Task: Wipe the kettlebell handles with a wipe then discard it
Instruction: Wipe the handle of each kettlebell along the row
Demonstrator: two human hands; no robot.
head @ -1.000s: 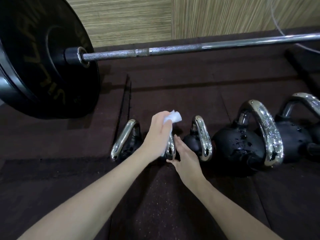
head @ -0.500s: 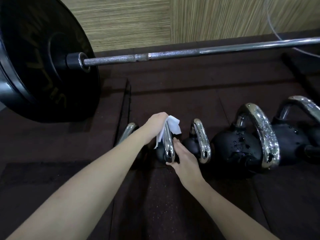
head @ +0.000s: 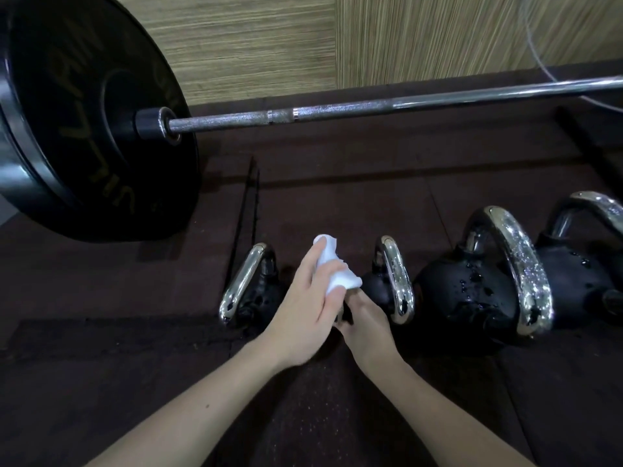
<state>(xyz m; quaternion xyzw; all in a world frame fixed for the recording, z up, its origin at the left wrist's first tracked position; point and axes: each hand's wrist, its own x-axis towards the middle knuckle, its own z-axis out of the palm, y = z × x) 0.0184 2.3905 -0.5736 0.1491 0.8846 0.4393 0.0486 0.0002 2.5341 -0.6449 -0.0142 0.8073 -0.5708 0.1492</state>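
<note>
Several black kettlebells with chrome handles stand in a row on the dark floor mat. My left hand (head: pixel 308 305) grips a white wipe (head: pixel 333 269) wrapped over the handle of the second kettlebell from the left, which is almost wholly hidden under both hands. My right hand (head: pixel 365 323) holds that kettlebell low at its near side. The leftmost handle (head: pixel 244 283) and the third handle (head: pixel 396 281) flank my hands. Further right, a larger kettlebell (head: pixel 472 291) has water drops on its body and handle (head: pixel 521 261).
A barbell (head: pixel 371 112) lies across the floor behind the row, with a big black plate (head: pixel 84 112) at the left. A last kettlebell (head: pixel 586 264) sits at the right edge. A wood-textured wall (head: pixel 404 38) runs behind, with a thin cable (head: pixel 539 55) at the right.
My left hand has slid with the wipe from the top of the handle down toward me along it. My right hand has stayed at the kettlebell's base.
</note>
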